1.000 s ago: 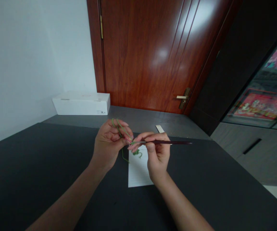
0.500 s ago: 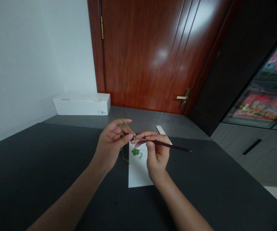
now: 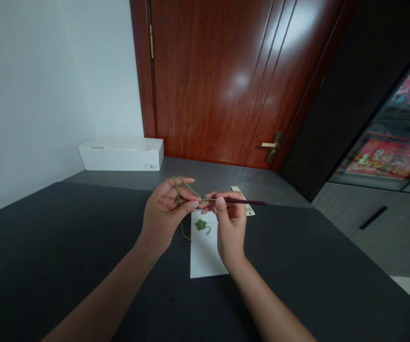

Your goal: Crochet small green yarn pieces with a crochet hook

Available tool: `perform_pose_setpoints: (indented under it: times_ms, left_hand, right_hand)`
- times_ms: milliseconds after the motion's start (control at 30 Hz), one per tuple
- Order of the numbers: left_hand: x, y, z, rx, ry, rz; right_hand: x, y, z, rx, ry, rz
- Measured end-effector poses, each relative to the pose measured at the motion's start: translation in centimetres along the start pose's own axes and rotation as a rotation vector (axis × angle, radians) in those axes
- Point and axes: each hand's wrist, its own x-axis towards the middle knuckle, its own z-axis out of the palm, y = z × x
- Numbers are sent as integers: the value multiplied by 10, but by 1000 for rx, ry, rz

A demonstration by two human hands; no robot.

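Green yarn (image 3: pixel 190 189) loops round the fingers of my left hand (image 3: pixel 163 211), whose thumb and a finger pinch a small green crocheted bit (image 3: pixel 202 200). My right hand (image 3: pixel 232 227) is closed on a crochet hook with a dark red handle (image 3: pixel 249 201), held nearly level. The hook's thin metal end meets the green bit between my two hands. A strand of yarn hangs below my left hand to the paper's edge. Under my hands lies a white lined sheet (image 3: pixel 208 256) with a green crocheted flower (image 3: pixel 200 224) and its curled tail on it.
A pale ruler-like strip (image 3: pixel 249 209) lies partly behind my right hand on the dark table (image 3: pixel 66 256). At the back left a long white box (image 3: pixel 123 157) stands against the wall. Beyond the table are a brown door (image 3: pixel 208 95) and, to the right, a cabinet (image 3: pixel 376 223).
The hook has swung to a more level position, its handle end now higher. My right hand has risen slightly, while my left hand has barely shifted.
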Motion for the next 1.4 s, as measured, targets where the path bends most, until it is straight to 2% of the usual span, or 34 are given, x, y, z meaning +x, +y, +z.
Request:
perform_pose_setpoints:
  times_ms: [133,300,533,733,867,1067,1200,1400]
  left_hand:
    - [0,1,1,37,4,17]
    - [0,2,2,119,25,17]
    - [0,5,3,226,-1,-3]
    - [-1,-4,-3,422,35,88]
    - [0,-10,-6,421,25,99]
    - [4,-10,-8,423,-52,104]
    - [5,-10,-10,513,-38,163]
    - [5,-10,-4,232,19,38]
  right_hand:
    - [1,-3,0,-172,-74,-4]
    - [0,1,1,-155,-161,131]
    - [2,7,-5,-150,-131,155]
    - [4,7,-2,32,-68,368]
    - [3,8,1,132,-28,440]
    - [10,8,-6,14,-117,362]
    - [13,9,-9,-78,-135,304]
    - [12,12,-9,-56,-117,328]
